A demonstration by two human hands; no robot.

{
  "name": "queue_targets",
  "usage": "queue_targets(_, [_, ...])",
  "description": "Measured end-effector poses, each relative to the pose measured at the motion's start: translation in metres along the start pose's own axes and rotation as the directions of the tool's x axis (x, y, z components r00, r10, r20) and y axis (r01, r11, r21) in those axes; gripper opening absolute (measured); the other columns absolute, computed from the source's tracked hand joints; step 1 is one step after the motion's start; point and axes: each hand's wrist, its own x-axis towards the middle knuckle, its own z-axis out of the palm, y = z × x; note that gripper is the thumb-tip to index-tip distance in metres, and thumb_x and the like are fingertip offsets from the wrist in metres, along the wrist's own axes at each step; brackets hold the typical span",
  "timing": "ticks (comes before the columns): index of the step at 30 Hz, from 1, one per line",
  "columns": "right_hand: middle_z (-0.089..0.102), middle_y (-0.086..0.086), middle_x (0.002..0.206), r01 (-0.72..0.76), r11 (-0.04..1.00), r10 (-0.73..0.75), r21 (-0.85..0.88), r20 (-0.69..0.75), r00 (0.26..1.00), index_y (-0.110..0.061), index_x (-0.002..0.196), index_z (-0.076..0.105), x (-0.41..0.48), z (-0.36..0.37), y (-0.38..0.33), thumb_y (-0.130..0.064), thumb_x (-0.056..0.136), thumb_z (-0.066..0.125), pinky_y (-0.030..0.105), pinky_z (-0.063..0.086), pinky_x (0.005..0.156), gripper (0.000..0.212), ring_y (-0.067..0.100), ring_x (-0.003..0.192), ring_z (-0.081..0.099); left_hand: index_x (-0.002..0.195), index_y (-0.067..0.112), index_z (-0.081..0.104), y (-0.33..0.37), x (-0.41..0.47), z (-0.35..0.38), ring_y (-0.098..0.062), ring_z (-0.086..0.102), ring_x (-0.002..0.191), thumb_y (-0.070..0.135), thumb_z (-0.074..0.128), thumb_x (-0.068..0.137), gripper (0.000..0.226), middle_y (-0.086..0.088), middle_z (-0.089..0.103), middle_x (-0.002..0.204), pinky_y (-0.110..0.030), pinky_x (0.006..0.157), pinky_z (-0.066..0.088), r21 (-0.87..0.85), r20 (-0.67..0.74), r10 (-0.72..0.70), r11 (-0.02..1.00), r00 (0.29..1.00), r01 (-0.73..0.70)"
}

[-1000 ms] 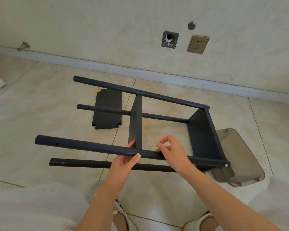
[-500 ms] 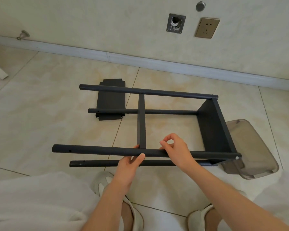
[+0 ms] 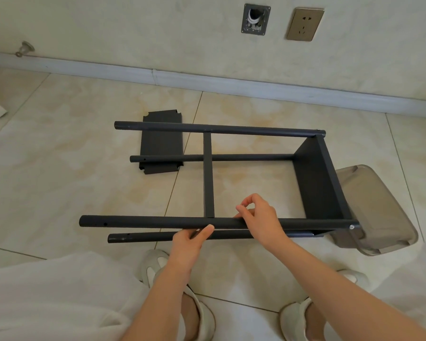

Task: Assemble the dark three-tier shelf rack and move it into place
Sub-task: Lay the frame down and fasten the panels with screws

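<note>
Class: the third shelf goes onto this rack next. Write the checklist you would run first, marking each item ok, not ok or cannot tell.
1. The middle shelf spans from far pole to near pole: ok.
2. The end shelf is screwed to the near pole: ok, a screw head shows at its tip.
3. The third shelf panel is fitted: not ok, it lies loose on the floor.
4. The poles' left ends are free, with holes showing: ok.
5. The left hand steadies the near pole: ok, thumb on it.
6. The right hand holds a screw: cannot tell, thumb and forefinger are pinched together.
</note>
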Motion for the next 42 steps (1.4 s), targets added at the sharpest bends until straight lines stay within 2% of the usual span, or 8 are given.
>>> queue_targets(5, [0.072, 0.000, 0.085, -0.035, 0.999, 0.035, 0.011, -0.033, 0.999, -0.023, 0.098, 0.049, 0.003, 0.007, 0.001, -0.027, 0.101, 0.055, 0.013, 0.039, 0.059, 0.008, 0.007, 0.078, 0.064, 0.062, 0.032, 0.063, -0.001, 0.001, -0.005, -0.004, 0.056, 0.060, 0.043, 0.069, 0.090, 0.031, 0.019, 0.059, 0.048, -0.021, 0.067, 0.046, 0.317, -0.052, 0.114, 0.944, 0.992, -0.092])
queue_targets(11, [0.072, -0.002, 0.080, -0.053, 0.999, 0.053, -0.002, -0.009, 0.999, -0.021, 0.098, 0.050, 0.001, 0.016, 0.009, -0.029, 0.101, 0.054, 0.014, 0.039, 0.056, 0.009, 0.007, 0.078, 0.064, 0.060, 0.026, 0.051, 0.007, -0.003, -0.016, -0.015, 0.056, 0.055, 0.079, 0.057, 0.077, 0.056, 0.007, 0.056, 0.057, -0.024, 0.048, 0.038, 0.880, -0.173, 0.289, 0.475, 0.942, 0.015])
queue_targets(17, [0.071, 0.001, 0.084, -0.061, 0.997, 0.062, -0.048, 0.018, 0.998, -0.020, 0.097, 0.049, 0.009, 0.011, 0.006, -0.027, 0.101, 0.054, 0.010, 0.033, 0.051, 0.009, -0.001, 0.066, 0.059, 0.120, 0.024, 0.054, 0.023, 0.010, -0.024, -0.023, 0.050, 0.107, 0.072, 0.074, 0.069, 0.072, -0.001, 0.052, 0.119, -0.037, 0.089, 0.041, 0.957, 0.103, 0.610, 0.154, 0.785, -0.245])
queue_targets(19, [0.073, 0.004, 0.084, -0.089, 0.994, 0.093, -0.065, 0.066, 0.993, -0.018, 0.093, 0.051, 0.013, 0.009, 0.005, -0.025, 0.101, 0.054, 0.010, 0.033, 0.050, 0.011, -0.003, 0.062, 0.058, 0.157, 0.033, 0.012, 0.035, 0.025, -0.030, -0.029, 0.024, 0.145, 0.077, 0.070, 0.069, 0.114, -0.003, 0.021, 0.158, -0.048, 0.114, 0.027, 0.963, 0.218, 0.478, 0.037, 0.851, -0.268])
queue_targets(21, [0.074, 0.005, 0.082, -0.108, 0.990, 0.118, -0.091, 0.120, 0.986, -0.017, 0.088, 0.052, 0.016, 0.007, 0.004, -0.023, 0.101, 0.056, 0.012, 0.037, 0.054, 0.014, -0.002, 0.065, 0.060, 0.150, 0.040, -0.032, 0.044, 0.041, -0.033, -0.032, -0.011, 0.154, 0.080, 0.064, 0.071, 0.131, 0.000, -0.015, 0.167, -0.054, 0.122, 0.002, 0.905, 0.424, 0.410, -0.162, 0.808, -0.393])
queue_targets(24, [0.076, 0.007, 0.086, -0.131, 0.982, 0.154, -0.134, 0.180, 0.971, -0.016, 0.083, 0.056, 0.019, 0.006, 0.005, -0.019, 0.098, 0.059, 0.019, 0.042, 0.064, 0.016, 0.012, 0.084, 0.068, 0.141, 0.038, -0.044, 0.050, 0.058, -0.038, -0.026, -0.036, 0.146, 0.088, 0.047, 0.076, 0.123, 0.004, -0.039, 0.159, -0.048, 0.120, -0.017, 0.760, 0.644, 0.295, -0.353, 0.706, -0.546])
queue_targets(34, [0.075, 0.012, 0.098, -0.079, 0.966, 0.175, -0.244, 0.403, 0.898, -0.006, 0.105, 0.074, 0.046, 0.000, 0.002, -0.008, 0.091, 0.064, 0.029, 0.052, 0.090, 0.017, 0.020, 0.091, 0.067, 0.159, 0.028, -0.014, 0.040, 0.076, -0.053, -0.012, -0.025, 0.151, 0.091, 0.025, 0.083, 0.106, 0.009, -0.022, 0.165, -0.038, 0.124, -0.011, 0.643, 0.765, 0.267, -0.356, 0.586, -0.678])
queue_targets(42, [0.068, 0.003, 0.077, 0.087, 0.985, 0.010, -0.149, 0.552, 0.834, -0.004, 0.102, 0.075, 0.064, 0.030, 0.005, -0.008, 0.095, 0.059, 0.016, 0.049, 0.063, 0.018, 0.011, 0.066, 0.062, 0.162, 0.023, -0.001, 0.029, 0.080, -0.053, -0.020, -0.007, 0.156, 0.085, 0.033, 0.086, 0.104, 0.003, -0.005, 0.170, -0.041, 0.124, 0.004, 0.630, 0.773, 0.333, -0.310, 0.540, -0.712])
